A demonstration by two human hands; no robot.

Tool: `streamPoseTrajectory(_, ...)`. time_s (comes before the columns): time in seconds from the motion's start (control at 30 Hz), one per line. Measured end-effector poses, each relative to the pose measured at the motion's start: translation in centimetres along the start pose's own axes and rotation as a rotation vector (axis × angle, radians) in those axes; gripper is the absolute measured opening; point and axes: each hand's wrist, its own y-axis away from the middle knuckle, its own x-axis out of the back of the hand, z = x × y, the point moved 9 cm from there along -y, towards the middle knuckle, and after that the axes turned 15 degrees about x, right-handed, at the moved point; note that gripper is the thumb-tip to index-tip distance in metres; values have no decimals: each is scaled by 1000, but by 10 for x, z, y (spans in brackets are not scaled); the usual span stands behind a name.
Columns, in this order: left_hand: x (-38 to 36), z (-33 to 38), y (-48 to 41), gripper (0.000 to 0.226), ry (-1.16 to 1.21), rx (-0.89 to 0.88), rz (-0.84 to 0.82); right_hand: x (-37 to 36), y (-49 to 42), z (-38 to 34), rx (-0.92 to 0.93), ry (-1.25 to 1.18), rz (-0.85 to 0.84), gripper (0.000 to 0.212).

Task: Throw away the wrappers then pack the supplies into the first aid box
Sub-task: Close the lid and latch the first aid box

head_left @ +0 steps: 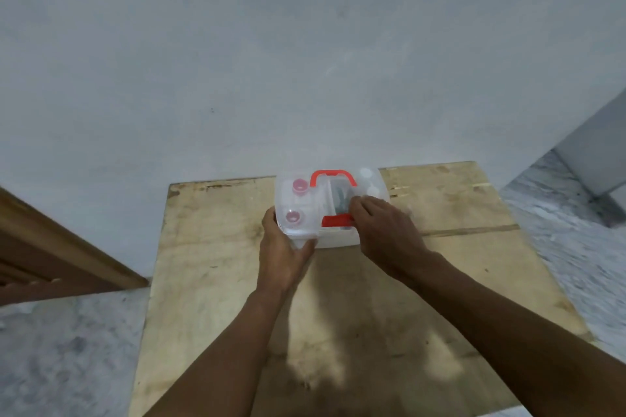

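Toward the table's (338, 298) far edge, the left hand (284, 247) cups the first aid box's (305, 206) near corner while the right hand (379, 223) pinches its red latch (335, 221). Beyond them, bottles (299, 186) sit under the lid; packing looks finished, latching remains, and no wrappers are visible.

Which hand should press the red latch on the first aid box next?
Right hand, probably: its fingers already rest by the red latch on the box. The left hand grips the box's near left corner, steadying it.
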Motion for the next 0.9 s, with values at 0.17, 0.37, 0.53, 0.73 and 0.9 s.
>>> streamPoseTrajectory(0.17,-1,-1,-1,80,-33,-10,-1,-15,7,-6,2,13,13,45)
streamPoseTrajectory(0.37,1,1,0,74,-61,-45,-36,-28,14,-7,8,-61,-53,50)
streamPoseTrajectory(0.53,4,-4,-2,61,-208,-86,-80,-10,26,-12,117,-131,-66,37)
streamPoseTrajectory(0.73,22,12,9,80,-245,-196,33,-9,18,3,-15,-311,-46,34)
streamPoseTrajectory(0.9,8,18,16,90,-411,-310,-46,-9,30,30,-239,-276,99,61)
